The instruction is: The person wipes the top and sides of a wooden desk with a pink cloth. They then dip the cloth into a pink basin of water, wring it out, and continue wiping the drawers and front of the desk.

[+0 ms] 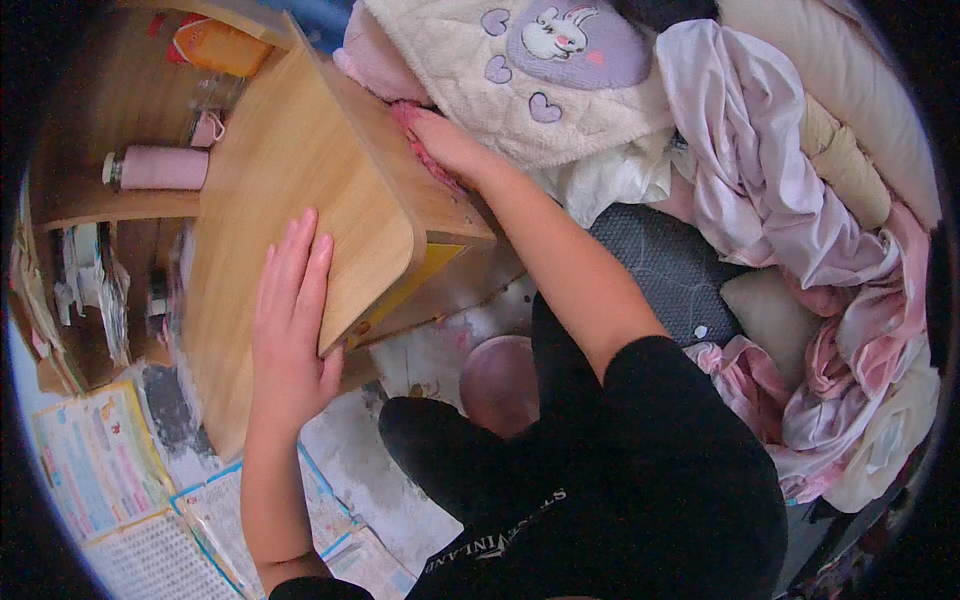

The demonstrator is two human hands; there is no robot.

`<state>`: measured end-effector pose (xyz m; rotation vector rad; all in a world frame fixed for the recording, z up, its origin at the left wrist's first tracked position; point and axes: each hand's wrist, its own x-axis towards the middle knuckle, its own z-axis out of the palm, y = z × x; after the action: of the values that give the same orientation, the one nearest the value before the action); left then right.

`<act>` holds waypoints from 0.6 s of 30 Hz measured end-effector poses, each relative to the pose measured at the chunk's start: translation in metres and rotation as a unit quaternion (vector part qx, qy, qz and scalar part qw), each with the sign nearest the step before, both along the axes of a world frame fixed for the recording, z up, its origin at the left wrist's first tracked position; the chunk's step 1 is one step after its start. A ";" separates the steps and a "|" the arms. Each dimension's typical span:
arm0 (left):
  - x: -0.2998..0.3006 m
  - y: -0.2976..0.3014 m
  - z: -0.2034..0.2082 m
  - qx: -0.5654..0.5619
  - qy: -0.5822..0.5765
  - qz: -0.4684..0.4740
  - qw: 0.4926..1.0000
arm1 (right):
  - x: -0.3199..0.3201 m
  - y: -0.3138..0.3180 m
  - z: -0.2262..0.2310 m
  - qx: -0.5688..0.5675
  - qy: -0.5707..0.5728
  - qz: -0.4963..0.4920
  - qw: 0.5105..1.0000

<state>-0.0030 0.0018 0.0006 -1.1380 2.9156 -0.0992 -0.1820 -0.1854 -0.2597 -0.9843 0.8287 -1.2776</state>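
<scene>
- Wooden board [300,190]: the left hand [290,330] lies flat, fingers spread, on its near edge.
- Right hand [445,145] at the board's far edge grasps a pink cloth [425,160].

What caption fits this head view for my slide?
Left hand flat on a wooden board; right hand presses a pink cloth beside piled laundry.

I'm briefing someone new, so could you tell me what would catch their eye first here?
Centre left, a tilted wooden board with the left hand flat on its edge. At the top, the right hand presses a pink cloth beside a cream blanket with a rabbit patch; rumpled pink bedding fills the right.
</scene>
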 end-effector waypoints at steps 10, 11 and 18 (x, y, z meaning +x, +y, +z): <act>0.000 0.001 0.002 -0.001 -0.007 0.009 1.000 | 0.012 -0.005 -0.006 0.019 0.032 -0.036 0.999; -0.002 0.000 -0.001 -0.001 0.005 0.009 1.000 | 0.008 -0.015 -0.010 0.046 0.005 -0.033 0.998; 0.003 0.002 0.001 -0.003 -0.008 0.013 1.000 | 0.021 -0.011 -0.008 0.066 -0.021 -0.017 0.997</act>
<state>-0.0003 0.0038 0.0016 -1.1688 2.8876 -0.1162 -0.1608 -0.1963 -0.2674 -0.8376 0.8881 -1.2510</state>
